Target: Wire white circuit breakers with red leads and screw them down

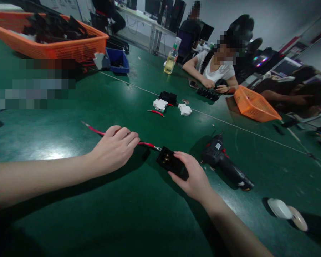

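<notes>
My left hand (115,146) is closed in a pinch on a red wire (146,144) that lies across the green table (96,214); the wire's metal end meets a small black plastic housing (168,159). My right hand (191,175) grips that housing from the right, fingers wrapped on it. The wire's other end (87,125) sticks out to the left of my left hand.
A black electric screwdriver (224,162) lies right of my right hand. White and black parts (171,103) and a short red wire sit mid-table. Orange baskets (56,46) (254,105), a blue bin (119,60), a bottle (172,57). A person across handles black parts. Two pale discs (287,212) lie near right.
</notes>
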The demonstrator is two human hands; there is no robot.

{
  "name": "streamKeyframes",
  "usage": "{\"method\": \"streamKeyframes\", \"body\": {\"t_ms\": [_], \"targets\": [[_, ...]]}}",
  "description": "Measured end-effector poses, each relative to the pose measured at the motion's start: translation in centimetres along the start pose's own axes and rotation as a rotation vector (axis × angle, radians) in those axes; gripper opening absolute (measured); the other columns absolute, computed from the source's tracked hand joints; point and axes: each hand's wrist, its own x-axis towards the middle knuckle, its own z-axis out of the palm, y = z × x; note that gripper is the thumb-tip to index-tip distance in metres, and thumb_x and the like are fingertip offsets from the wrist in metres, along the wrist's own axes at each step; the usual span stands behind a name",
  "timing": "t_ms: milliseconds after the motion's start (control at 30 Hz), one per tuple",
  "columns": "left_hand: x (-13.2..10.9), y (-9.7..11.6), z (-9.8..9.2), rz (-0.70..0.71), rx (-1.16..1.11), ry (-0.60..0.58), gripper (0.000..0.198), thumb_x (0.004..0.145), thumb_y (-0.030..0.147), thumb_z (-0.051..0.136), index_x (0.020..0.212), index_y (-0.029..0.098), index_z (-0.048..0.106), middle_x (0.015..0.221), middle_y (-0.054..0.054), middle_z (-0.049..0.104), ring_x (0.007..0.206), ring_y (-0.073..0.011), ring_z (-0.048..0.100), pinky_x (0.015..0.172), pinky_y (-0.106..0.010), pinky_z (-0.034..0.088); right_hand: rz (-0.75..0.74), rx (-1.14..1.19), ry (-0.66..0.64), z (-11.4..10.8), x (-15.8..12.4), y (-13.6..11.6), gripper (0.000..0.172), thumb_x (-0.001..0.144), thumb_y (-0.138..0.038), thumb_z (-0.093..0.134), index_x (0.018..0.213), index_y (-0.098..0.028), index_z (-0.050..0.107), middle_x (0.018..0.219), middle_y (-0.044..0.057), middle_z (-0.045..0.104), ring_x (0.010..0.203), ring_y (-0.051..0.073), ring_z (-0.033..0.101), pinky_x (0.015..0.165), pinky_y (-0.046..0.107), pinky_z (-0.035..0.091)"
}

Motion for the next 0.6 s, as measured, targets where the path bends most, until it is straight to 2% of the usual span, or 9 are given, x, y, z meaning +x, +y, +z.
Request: {"method": "streamKeyframes", "body": {"t_ms": [100, 233, 433, 600], "targets": [[0.00, -0.01, 0.04, -0.002, -0.007, -0.005, 0.018, 0.091, 0.017, 0.051, 0.098, 0.016, 0.068, 0.103, -0.008, 0.070, 0.091, -0.0245, 0.059, 0.085, -0.044, 0.044, 0.036, 0.017, 0.006, -0.02, 0.15, 0.06, 0.050, 0.090, -0.032, 0.066, 0.135, -0.023, 0.046, 0.132, 0.013, 0.060, 0.122, 0.029, 0.057, 0.099, 0.051, 0.051], [0.01, -0.11, 0.10, -0.004, -0.012, 0.008, 0.017, 0.091, 0.017, 0.052, 0.097, 0.016, 0.068, 0.103, -0.008, 0.070, 0.093, -0.0245, 0.059, 0.098, -0.049, 0.041, 0.065, 0.033, 0.009, -0.07, 0.24, 0.11, 0.052, 0.090, -0.031, 0.066, 0.137, -0.024, 0.045, 0.135, 0.012, 0.059, 0.124, 0.028, 0.056, 0.101, 0.050, 0.050], [-0.07, -0.14, 0.28, -0.021, -0.054, -0.022, 0.018, 0.088, 0.016, 0.053, 0.097, 0.015, 0.069, 0.099, -0.010, 0.070, 0.093, -0.0265, 0.060, 0.085, -0.046, 0.046, 0.058, 0.052, -0.011, -0.15, 0.19, 0.25, 0.052, 0.092, -0.032, 0.065, 0.139, -0.024, 0.045, 0.137, 0.012, 0.057, 0.126, 0.029, 0.055, 0.102, 0.052, 0.049], [-0.12, -0.11, 0.16, -0.028, -0.074, -0.045, 0.019, 0.088, 0.016, 0.052, 0.097, 0.017, 0.068, 0.098, -0.011, 0.069, 0.094, -0.0277, 0.060, 0.083, -0.047, 0.045, 0.013, 0.045, -0.034, -0.23, 0.10, 0.18, 0.053, 0.091, -0.030, 0.065, 0.140, -0.025, 0.044, 0.138, 0.012, 0.057, 0.126, 0.028, 0.055, 0.103, 0.051, 0.049]]}}
